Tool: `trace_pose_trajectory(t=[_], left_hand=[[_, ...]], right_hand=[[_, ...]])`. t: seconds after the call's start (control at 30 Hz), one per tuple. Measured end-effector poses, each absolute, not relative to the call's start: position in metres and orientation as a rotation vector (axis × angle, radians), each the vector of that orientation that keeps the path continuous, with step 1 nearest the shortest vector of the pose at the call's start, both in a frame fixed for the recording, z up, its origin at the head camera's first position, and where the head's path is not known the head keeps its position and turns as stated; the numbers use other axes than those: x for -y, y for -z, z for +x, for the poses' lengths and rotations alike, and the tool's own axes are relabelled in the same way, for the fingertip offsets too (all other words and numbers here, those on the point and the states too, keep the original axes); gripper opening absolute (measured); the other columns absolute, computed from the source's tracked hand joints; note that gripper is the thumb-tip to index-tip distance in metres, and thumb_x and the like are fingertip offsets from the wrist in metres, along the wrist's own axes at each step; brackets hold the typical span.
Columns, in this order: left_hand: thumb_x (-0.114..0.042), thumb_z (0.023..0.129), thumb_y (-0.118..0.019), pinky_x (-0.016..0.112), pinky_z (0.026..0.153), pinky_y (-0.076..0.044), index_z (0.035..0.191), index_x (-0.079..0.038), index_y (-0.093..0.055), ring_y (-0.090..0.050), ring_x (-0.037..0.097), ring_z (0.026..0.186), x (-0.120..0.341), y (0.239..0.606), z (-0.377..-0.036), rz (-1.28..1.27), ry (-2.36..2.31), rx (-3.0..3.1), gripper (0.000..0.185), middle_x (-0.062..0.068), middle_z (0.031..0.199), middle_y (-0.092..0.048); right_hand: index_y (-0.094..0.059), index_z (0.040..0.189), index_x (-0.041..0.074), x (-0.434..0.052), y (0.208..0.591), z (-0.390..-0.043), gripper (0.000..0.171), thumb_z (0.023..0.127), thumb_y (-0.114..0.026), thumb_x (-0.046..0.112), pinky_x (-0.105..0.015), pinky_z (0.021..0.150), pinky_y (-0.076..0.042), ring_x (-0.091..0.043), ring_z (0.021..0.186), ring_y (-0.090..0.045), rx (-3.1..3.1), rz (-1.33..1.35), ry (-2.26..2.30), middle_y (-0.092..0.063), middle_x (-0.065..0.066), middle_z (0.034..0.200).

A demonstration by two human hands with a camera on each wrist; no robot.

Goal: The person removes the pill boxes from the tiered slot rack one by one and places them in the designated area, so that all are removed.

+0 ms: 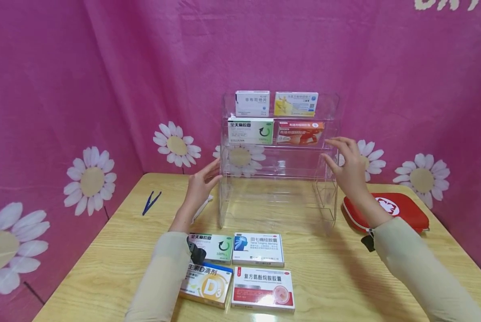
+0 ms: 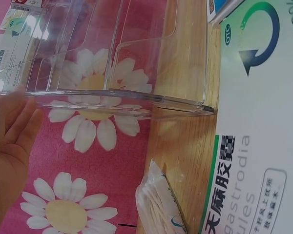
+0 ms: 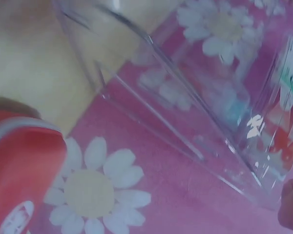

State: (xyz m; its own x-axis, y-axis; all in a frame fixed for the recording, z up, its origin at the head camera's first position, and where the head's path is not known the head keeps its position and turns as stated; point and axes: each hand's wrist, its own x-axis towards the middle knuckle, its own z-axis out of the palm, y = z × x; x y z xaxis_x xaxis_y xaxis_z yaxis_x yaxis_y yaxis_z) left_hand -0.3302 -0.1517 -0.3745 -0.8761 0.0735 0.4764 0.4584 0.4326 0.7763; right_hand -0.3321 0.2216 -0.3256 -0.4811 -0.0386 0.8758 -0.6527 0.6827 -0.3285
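Note:
A clear acrylic tiered display stand (image 1: 278, 197) stands on the table. My left hand (image 1: 200, 185) touches its left side panel with extended fingers, and the left wrist view shows the fingertips along the panel's edge. Beside the right side panel is my right hand (image 1: 351, 172), thumb and fingers spread apart at the edge. The top tier carries a white medicine box (image 1: 252, 103) and a yellow-and-white one (image 1: 295, 103). One tier lower are a green-and-white medicine box (image 1: 250, 131) and a red one (image 1: 300, 133).
In front of the stand lie a green-and-white box (image 1: 210, 243), a blue-and-white box (image 1: 258, 249), an orange vitamin D box (image 1: 208, 286) and a red-and-white box (image 1: 263, 288). Blue tweezers (image 1: 151, 202) and a cotton swab packet (image 2: 158, 200) lie left, a red first-aid case (image 1: 405, 210) right.

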Motion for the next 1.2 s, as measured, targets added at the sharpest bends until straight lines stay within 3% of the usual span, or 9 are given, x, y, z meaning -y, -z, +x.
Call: trace_pose_trajectory(t=[0.1,0.17,0.23,0.5,0.8,1.2], left_hand=[[-0.007,0.092,-0.064,0.033,0.102,-0.055,0.143,-0.01,-0.05,-0.063,0.03,0.121,0.152,0.375,-0.331,-0.458,1.427,2.316,0.052,0.016,0.134,-0.062],[-0.007,0.092,-0.065,0.033,0.102,-0.055,0.143,-0.01,-0.05,-0.064,0.031,0.12,0.152,0.375,-0.331,-0.458,1.423,2.314,0.053,0.016,0.134,-0.062],[-0.007,0.092,-0.065,0.033,0.101,-0.055,0.143,-0.01,-0.05,-0.064,0.031,0.12,0.152,0.376,-0.331,-0.458,1.414,2.318,0.053,0.016,0.134,-0.062],[-0.006,0.092,-0.064,0.034,0.102,-0.055,0.142,-0.01,-0.051,-0.064,0.03,0.12,0.151,0.377,-0.33,-0.449,1.415,2.309,0.051,0.016,0.133,-0.062],[-0.005,0.092,-0.065,0.034,0.101,-0.056,0.141,-0.008,-0.052,-0.064,0.031,0.119,0.152,0.376,-0.332,-0.477,1.409,2.289,0.051,0.017,0.133,-0.062],[-0.004,0.091,-0.065,0.036,0.1,-0.056,0.141,-0.008,-0.052,-0.064,0.032,0.119,0.152,0.376,-0.33,-0.493,1.427,2.261,0.051,0.017,0.133,-0.062]], right_hand=[[-0.065,0.118,-0.003,-0.223,0.314,-0.346,0.039,0.081,-0.076,0.0,-0.028,0.088,-0.05,-0.04,0.113,-0.055,1.953,0.519,-0.787,-0.06,-0.025,0.12],[-0.063,0.12,-0.003,-0.223,0.307,-0.354,0.04,0.082,-0.075,-0.001,-0.049,0.101,-0.048,-0.042,0.115,-0.053,1.965,0.541,-0.772,-0.059,-0.027,0.121],[-0.061,0.122,-0.003,-0.223,0.301,-0.361,0.042,0.082,-0.074,-0.003,-0.058,0.102,-0.046,-0.043,0.116,-0.052,1.986,0.571,-0.751,-0.058,-0.027,0.121],[-0.061,0.119,-0.001,-0.223,0.292,-0.379,0.037,0.084,-0.069,-0.007,-0.058,0.103,-0.048,-0.042,0.12,-0.051,2.111,0.61,-0.622,-0.059,-0.025,0.125],[-0.062,0.105,0.0,-0.218,0.287,-0.385,0.019,0.087,-0.065,-0.007,-0.055,0.083,-0.056,-0.038,0.102,-0.055,2.102,0.617,-0.575,-0.062,-0.022,0.105],[-0.062,0.108,-0.006,-0.21,0.275,-0.377,0.02,0.088,-0.065,-0.006,-0.051,0.096,-0.056,-0.041,0.104,-0.059,1.966,0.672,-0.65,-0.058,-0.027,0.11]])
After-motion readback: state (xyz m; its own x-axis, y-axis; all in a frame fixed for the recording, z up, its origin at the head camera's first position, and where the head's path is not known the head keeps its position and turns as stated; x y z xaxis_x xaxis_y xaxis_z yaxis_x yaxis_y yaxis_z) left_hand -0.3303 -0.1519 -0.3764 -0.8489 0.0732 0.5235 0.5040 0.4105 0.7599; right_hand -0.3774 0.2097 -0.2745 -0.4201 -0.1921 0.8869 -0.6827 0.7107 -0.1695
